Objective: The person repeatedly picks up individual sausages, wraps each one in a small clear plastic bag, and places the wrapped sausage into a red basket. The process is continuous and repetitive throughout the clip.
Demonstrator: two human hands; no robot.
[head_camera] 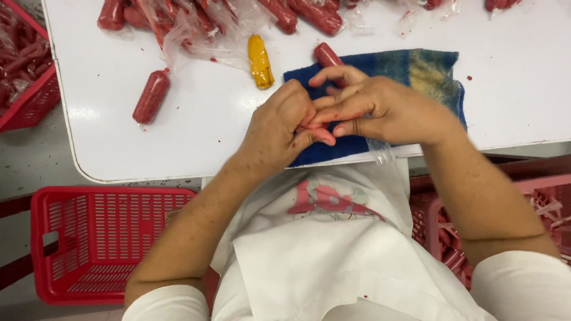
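Both hands meet mid-frame over blue towel (380, 71). Left hand (279, 128) curled, right hand (380, 107) fingers pinched together; thin clear plastic wrap (380, 153) trails below them, exact grip hidden. White surface (202, 119) carries red sausages (151, 96), yellow one (260, 60). Red basket (101, 241) lower left.

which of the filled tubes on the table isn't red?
The yellow tube, lying alone just left of the blue towel above the left hand. Every other tube, like the red tube further left, is red.
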